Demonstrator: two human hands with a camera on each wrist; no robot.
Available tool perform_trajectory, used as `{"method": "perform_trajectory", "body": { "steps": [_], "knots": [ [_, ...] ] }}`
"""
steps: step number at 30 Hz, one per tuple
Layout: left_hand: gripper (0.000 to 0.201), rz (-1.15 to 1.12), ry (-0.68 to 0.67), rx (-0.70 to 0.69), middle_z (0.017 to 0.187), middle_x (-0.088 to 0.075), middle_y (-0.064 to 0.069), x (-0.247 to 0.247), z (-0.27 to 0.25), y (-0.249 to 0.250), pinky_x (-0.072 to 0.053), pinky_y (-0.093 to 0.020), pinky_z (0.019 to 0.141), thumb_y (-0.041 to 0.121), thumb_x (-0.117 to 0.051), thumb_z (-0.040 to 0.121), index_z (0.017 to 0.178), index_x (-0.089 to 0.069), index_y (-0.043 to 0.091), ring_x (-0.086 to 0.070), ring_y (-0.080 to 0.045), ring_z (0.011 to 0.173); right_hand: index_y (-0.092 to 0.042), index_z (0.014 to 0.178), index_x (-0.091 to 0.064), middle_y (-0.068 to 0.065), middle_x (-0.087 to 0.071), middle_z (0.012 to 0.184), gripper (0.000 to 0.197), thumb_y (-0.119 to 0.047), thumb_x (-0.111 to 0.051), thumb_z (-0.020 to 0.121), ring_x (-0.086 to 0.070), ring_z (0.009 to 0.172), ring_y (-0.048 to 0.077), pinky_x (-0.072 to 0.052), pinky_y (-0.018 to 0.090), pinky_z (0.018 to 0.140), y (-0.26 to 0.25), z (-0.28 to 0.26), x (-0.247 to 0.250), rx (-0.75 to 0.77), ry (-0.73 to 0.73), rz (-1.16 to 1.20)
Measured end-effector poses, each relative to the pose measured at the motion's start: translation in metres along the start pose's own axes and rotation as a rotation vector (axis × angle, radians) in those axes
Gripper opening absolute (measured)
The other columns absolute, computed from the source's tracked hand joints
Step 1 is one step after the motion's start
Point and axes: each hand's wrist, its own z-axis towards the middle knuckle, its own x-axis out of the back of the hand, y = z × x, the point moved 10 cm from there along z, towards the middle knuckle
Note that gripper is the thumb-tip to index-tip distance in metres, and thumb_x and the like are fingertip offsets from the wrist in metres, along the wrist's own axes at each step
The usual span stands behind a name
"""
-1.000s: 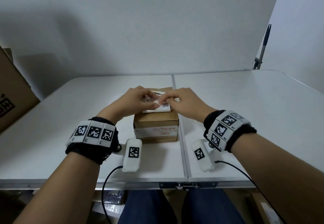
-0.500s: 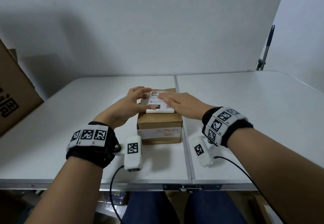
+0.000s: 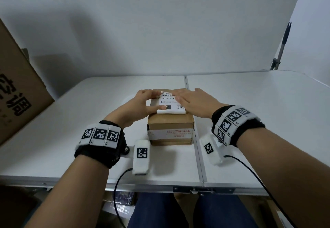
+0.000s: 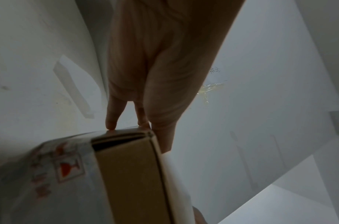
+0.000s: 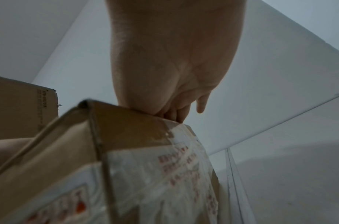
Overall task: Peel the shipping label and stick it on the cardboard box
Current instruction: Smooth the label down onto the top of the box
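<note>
Head view first: the cardboard box [image 3: 170, 126] sits on the white worktop [image 3: 259, 120], right on its centre seam, and the shipping label [image 3: 169, 104] lies on top of the box. The right hand [image 3: 193, 101] is flat, fingers straight, palm pressing down on the label's right side. The left hand [image 3: 141, 104] is at the box's left edge, fingers extended over the far corner, thumb touching the label's near-left corner. Neither hand is gripping; both are spread. The label's near edge curls up a little from the box top, so in my judgement the sticking step is under way, not finished. Left of the box, at the frame's edge, leans a big printed carton [image 3: 16, 92].

Left wrist view: the left hand [image 4: 145, 75] comes down with fingertips [image 4: 111, 125] touching the box's [image 4: 130, 174] upper edge, straight, not curled round it. A fragile-glass sticker [image 4: 67, 168] shows on the taped side.

Right wrist view: the right hand [image 5: 170, 63] rests on the box [image 5: 55, 151] top, fingers straight, the little finger lifted clear.

To do this well, I'd say sweep the flat palm toward the curled near edge, keep the left thumb pinning its corner, and smooth outward so no bubble or crease stays.
</note>
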Motion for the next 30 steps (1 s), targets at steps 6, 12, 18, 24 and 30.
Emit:
{"method": "perform_trajectory", "body": {
  "steps": [6, 12, 18, 24, 30],
  "knots": [
    [0.060, -0.030, 0.003, 0.021, 0.137, -0.036, 0.012, 0.000, -0.004, -0.002, -0.031, -0.023, 0.098, 0.040, -0.075, 0.077, 0.133, -0.051, 0.033, -0.037, -0.002, 0.122, -0.022, 0.151, -0.026, -0.004, -0.028, 0.158, 0.047, -0.028, -0.021, 0.105, -0.030, 0.143, 0.014, -0.024, 0.032, 0.113, 0.004, -0.012, 0.004, -0.021, 0.066, 0.105],
    [0.059, -0.014, 0.008, 0.010, 0.140, -0.036, 0.012, 0.000, -0.003, -0.003, -0.030, -0.023, 0.099, 0.041, -0.074, 0.078, 0.132, -0.051, 0.033, -0.037, -0.003, 0.124, -0.019, 0.153, -0.020, -0.003, -0.022, 0.160, 0.048, -0.020, -0.025, 0.105, -0.026, 0.144, 0.018, -0.023, 0.024, 0.111, 0.005, -0.011, -0.002, -0.052, -0.019, 0.248],
    [0.051, 0.200, 0.015, -0.135, 0.144, -0.033, 0.010, -0.001, -0.003, 0.015, -0.033, -0.024, 0.106, 0.038, -0.069, 0.083, 0.131, -0.055, 0.030, -0.039, -0.004, 0.126, -0.017, 0.153, -0.020, -0.002, -0.020, 0.161, 0.049, -0.022, -0.027, 0.105, -0.026, 0.145, 0.019, -0.022, 0.023, 0.112, 0.008, -0.011, -0.004, -0.091, 0.007, 0.344],
    [0.036, 0.390, -0.134, -0.276, 0.142, -0.053, 0.013, -0.010, 0.001, 0.050, -0.028, -0.026, 0.114, 0.036, -0.065, 0.087, 0.123, -0.064, 0.037, -0.036, 0.001, 0.139, -0.023, 0.152, -0.024, -0.002, -0.028, 0.158, 0.049, -0.027, -0.032, 0.103, -0.034, 0.141, 0.020, -0.026, 0.027, 0.110, 0.013, -0.013, -0.004, -0.095, 0.016, 0.388],
    [0.039, 0.530, -0.307, -0.246, 0.140, -0.055, 0.016, -0.035, 0.002, 0.044, -0.039, -0.023, 0.106, 0.044, -0.034, 0.100, 0.137, -0.049, 0.044, -0.056, -0.005, 0.117, -0.021, 0.153, -0.023, -0.004, -0.014, 0.162, 0.050, -0.028, -0.032, 0.104, -0.019, 0.148, 0.015, -0.014, 0.026, 0.118, 0.015, -0.012, -0.006, -0.108, 0.039, 0.453]
  ]
}}
